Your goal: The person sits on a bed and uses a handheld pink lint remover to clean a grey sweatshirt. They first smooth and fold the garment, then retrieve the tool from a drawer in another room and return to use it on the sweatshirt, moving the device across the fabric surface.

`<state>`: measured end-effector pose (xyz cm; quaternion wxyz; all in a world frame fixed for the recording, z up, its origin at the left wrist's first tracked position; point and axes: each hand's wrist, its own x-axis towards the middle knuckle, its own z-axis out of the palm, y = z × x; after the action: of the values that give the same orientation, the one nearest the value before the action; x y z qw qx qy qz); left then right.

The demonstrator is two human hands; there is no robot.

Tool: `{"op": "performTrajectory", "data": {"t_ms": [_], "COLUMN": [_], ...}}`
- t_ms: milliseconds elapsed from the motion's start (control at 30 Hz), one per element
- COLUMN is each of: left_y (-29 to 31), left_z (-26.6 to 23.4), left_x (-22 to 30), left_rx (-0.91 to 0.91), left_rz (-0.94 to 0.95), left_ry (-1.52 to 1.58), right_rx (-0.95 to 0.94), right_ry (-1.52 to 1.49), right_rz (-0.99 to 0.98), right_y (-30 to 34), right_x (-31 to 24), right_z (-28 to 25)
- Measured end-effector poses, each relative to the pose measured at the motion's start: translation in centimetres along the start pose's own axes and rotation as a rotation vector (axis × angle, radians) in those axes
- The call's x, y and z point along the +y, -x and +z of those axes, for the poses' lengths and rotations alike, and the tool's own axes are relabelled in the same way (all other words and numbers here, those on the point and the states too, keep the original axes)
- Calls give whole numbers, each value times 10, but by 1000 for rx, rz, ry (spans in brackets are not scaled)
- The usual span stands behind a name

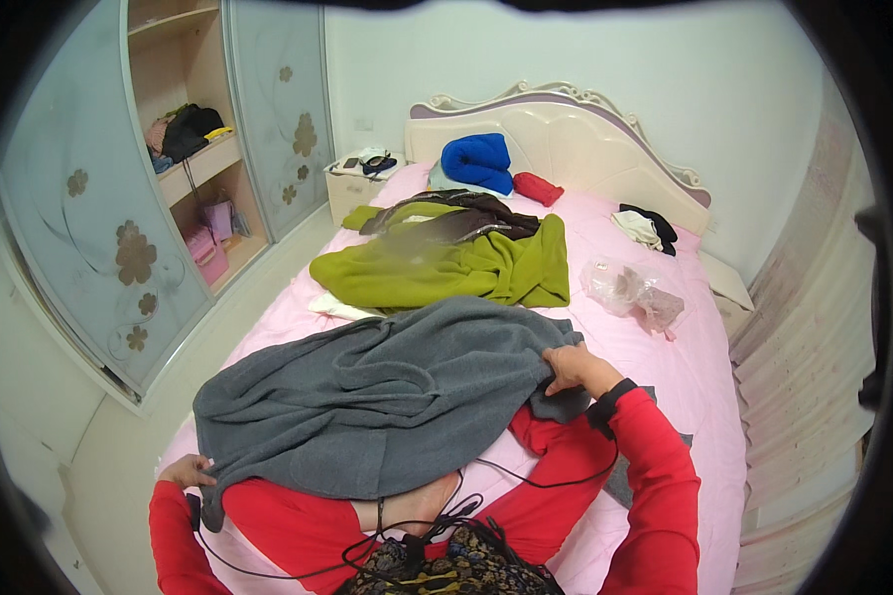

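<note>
A dark grey coat [357, 387] lies spread across the bed in front of me and partly over my crossed legs. A patch pocket and a loose band of cloth show on it. My left hand [188, 471] is closed on the coat's lower left corner, fingers pinching the edge. At the coat's right end, my right hand [577, 368] grips the bunched cloth, thumb on top. More grey cloth shows beyond my right forearm, partly hidden by it.
Behind the coat lie an olive green garment [506, 268] and dark clothes [476, 213]. A clear plastic bag [625, 288] rests at right on the pink bedsheet [700, 397]. Black cords [536, 486] cross my lap. An open wardrobe [184, 119] stands left, a headboard [556, 124] at the back.
</note>
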<state>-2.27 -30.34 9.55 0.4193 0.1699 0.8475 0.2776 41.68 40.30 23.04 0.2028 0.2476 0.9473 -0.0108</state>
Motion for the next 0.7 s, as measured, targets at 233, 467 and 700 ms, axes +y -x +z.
{"op": "performTrajectory", "data": {"t_ms": [233,467,700], "left_y": [50,112,174], "left_z": [-55,-163,-209], "left_x": [56,85,164], "left_rx": [582,1262,1180], "left_rz": [302,507,596], "left_ry": [-158,-454,381], "right_rx": [210,397,773], "right_ry": [292,-388,-1804], "right_rz": [265,345,57], "right_y": [0,6,62], "right_x": [-7,58,79], "right_z": [-12,-89,-174]}}
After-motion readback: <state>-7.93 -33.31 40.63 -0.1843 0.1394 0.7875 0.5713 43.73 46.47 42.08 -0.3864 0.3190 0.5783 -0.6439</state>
